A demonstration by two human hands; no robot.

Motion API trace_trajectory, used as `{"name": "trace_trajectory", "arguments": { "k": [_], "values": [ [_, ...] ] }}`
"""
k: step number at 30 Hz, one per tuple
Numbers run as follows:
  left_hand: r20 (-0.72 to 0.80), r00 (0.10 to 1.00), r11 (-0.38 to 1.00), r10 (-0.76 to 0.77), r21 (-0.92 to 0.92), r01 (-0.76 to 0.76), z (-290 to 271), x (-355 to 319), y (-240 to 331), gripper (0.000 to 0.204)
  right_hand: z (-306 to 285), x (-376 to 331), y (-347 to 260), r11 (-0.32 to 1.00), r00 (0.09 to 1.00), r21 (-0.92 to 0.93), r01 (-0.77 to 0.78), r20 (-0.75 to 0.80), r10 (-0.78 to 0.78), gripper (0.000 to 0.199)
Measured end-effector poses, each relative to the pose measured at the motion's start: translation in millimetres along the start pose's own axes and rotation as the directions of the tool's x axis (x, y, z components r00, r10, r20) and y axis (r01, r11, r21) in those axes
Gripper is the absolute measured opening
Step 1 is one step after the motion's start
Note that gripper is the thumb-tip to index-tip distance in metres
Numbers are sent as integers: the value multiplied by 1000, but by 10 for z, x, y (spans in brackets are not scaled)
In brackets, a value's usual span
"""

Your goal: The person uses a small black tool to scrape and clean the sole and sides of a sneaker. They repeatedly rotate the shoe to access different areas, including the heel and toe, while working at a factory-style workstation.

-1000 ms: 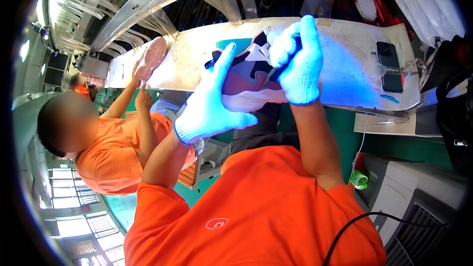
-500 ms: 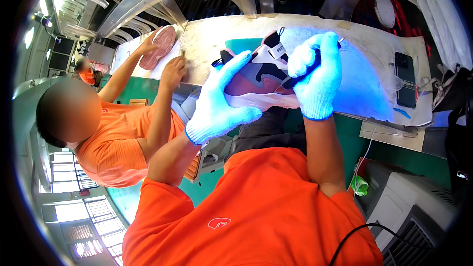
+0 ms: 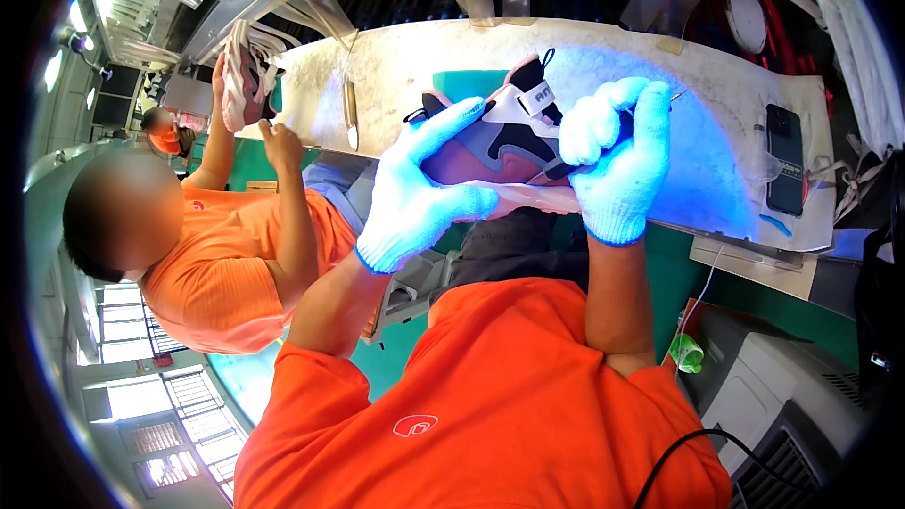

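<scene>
A pink, grey, black and white sneaker lies on its side at the near edge of the table, under bluish light. My left hand, in a white knitted glove, grips its left end with fingers over the upper and thumb by the pale sole. My gloved right hand is closed around a slim dark-handled tool. One dark end of that tool is at the shoe's side, just above the sole; a thin metal tip sticks out beyond the knuckles. My fingers hide most of its length.
At left, a person in orange holds up a pink-and-white shoe. A wooden-handled knife lies between us. Behind my sneaker is a teal pad; a dark phone lies at right. Clear strips hang along the back.
My right hand has shifted slightly right and down with the tool. The person at left has raised and turned the other shoe, and the knife by their hand now lies uncovered on the table.
</scene>
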State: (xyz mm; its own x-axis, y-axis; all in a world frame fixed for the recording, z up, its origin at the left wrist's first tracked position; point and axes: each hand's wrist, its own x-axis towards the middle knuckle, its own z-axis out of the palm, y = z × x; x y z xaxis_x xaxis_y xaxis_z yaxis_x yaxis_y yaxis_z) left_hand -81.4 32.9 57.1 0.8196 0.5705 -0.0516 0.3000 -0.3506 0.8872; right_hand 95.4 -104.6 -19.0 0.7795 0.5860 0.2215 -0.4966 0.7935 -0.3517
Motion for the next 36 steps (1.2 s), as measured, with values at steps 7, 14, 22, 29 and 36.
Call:
{"name": "trace_trajectory", "arguments": {
  "k": [7, 14, 22, 29, 36],
  "values": [
    [-15, 1000, 998, -3, -69, 2, 9, -28, -112, 98, 19, 6, 78, 998, 997, -53, 22, -68, -26, 45],
    [-87, 996, 997, -31, -67, 26, 72, -84, -90, 93, 75, 125, 90, 999, 996, -3, -35, -80, 35, 33],
    [-99, 993, 997, 59, -43, -63, 52, -64, -183, 80, 432, 285, 246, 705, 973, -709, 8, -156, -168, 20],
    [-24, 1000, 973, -14, -230, 8, -51, 113, -386, 80, 299, 597, 168, 339, 978, -924, -178, -128, 165, 27],
    [26, 999, 967, -31, -251, 37, -156, 381, -476, 74, 64, 1043, 82, 247, 874, -899, -360, -233, 425, 28]
  ]
}}
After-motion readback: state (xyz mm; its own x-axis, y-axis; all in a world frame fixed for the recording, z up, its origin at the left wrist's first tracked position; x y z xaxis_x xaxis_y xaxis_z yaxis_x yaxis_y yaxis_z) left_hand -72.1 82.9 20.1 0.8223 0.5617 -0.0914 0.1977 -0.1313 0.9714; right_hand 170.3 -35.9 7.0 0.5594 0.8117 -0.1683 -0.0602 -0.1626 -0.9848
